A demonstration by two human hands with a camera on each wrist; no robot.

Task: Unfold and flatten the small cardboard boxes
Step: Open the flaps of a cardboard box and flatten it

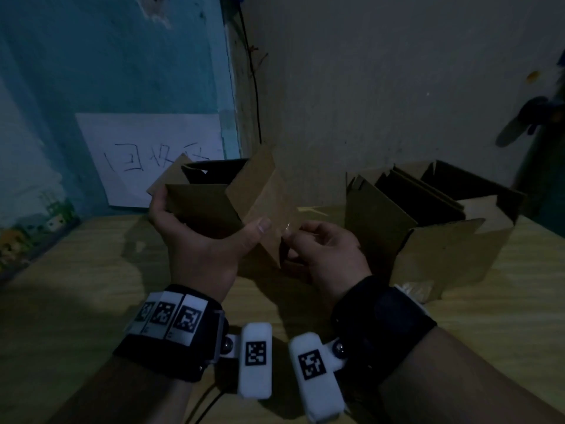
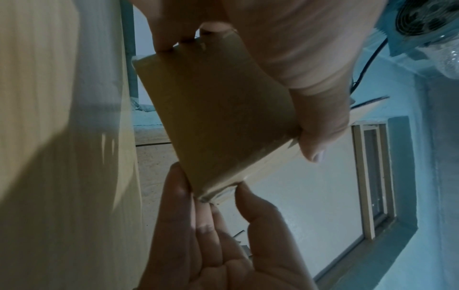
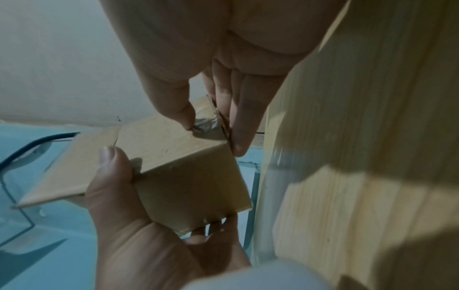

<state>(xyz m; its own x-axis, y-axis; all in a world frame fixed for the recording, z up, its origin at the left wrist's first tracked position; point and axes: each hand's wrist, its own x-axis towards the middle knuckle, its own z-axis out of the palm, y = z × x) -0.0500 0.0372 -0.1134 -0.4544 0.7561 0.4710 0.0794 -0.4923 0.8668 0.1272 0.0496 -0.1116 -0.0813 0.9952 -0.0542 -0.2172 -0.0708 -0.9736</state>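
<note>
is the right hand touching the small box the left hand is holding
Touching. The right wrist view shows the right hand pinching clear tape at a corner of the small box.

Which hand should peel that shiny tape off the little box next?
Probably the right hand: its fingertips already pinch the clear tape at the small brown cardboard box's corner, while the left hand grips the box.
</note>
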